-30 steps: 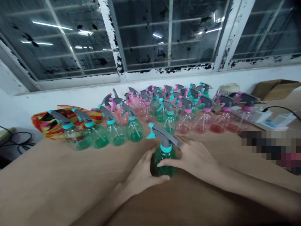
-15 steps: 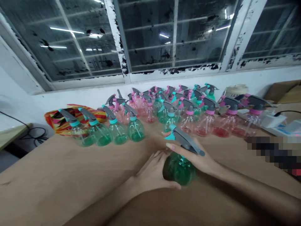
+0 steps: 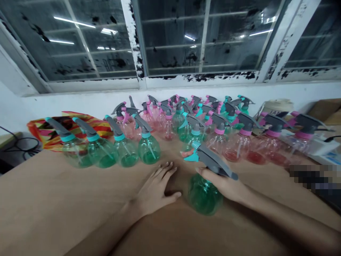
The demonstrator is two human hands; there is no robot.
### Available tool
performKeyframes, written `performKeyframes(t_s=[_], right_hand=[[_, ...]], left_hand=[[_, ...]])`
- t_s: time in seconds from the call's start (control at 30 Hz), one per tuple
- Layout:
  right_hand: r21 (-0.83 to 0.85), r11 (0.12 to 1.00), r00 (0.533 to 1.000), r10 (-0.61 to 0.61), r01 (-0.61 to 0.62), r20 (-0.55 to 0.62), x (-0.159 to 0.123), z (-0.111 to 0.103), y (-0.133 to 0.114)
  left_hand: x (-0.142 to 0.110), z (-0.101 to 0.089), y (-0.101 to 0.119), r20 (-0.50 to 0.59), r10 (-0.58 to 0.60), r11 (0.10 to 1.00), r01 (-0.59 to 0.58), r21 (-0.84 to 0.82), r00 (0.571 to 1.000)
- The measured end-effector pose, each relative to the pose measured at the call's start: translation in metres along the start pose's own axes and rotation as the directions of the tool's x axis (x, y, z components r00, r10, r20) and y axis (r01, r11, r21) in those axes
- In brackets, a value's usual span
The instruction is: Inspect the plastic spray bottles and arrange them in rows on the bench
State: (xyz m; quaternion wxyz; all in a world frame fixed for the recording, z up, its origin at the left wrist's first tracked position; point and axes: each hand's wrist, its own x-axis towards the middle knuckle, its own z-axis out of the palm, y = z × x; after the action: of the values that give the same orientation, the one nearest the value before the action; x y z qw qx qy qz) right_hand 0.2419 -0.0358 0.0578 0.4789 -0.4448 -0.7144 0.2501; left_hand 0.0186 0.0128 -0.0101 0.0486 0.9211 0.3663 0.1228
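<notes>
My right hand (image 3: 226, 183) is wrapped around the neck of a green spray bottle (image 3: 204, 195) with a grey trigger head and a teal nozzle. The bottle tilts toward the right just above the brown table (image 3: 66, 206). My left hand (image 3: 157, 188) lies flat on the table beside the bottle, fingers stretched out and holding nothing.
A row of green spray bottles (image 3: 106, 151) stands to the left. Several pink and green spray bottles (image 3: 213, 131) crowd the back under the window. A striped bag (image 3: 53, 133) lies at the left, a white device (image 3: 319, 145) and a cardboard box (image 3: 327, 108) at the right.
My left hand let go of the green bottle and now lies flat on the table. My right hand took the bottle by its neck and tilted it rightward.
</notes>
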Motion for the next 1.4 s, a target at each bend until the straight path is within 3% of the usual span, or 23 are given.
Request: performKeyframes(t_s=[0.23,0.47,0.7,0.9,1.1,1.4], right_hand=[[0.157,0.987,0.999,0.040,-0.041,0.011,0.001,0.002,-0.001],[0.139,0.989,0.998,0.052,-0.048,-0.026,0.000,0.002,0.002],[0.212,0.974,0.996,0.072,-0.081,0.048,0.002,0.001,-0.001],[0.098,0.993,0.997,0.067,-0.070,0.037,-0.001,0.002,0.003],[0.091,0.993,0.997,0.076,-0.079,0.034,-0.002,0.002,0.004],[0.261,0.964,0.995,0.027,-0.052,0.099,0.002,0.001,-0.001]], left_hand=[[0.000,0.003,-0.002,-0.017,0.028,1.000,-0.028,-0.001,0.999],[0.000,0.003,-0.001,-0.036,0.028,0.999,-0.028,-0.019,0.999],[0.001,0.000,0.001,-0.017,0.024,1.000,-0.024,-0.006,1.000],[0.002,0.000,0.003,-0.009,0.014,1.000,-0.014,0.005,1.000],[0.001,0.000,0.004,0.000,0.021,0.999,-0.021,0.024,1.000],[0.002,0.003,0.007,0.008,0.023,0.999,-0.023,0.030,1.000]])
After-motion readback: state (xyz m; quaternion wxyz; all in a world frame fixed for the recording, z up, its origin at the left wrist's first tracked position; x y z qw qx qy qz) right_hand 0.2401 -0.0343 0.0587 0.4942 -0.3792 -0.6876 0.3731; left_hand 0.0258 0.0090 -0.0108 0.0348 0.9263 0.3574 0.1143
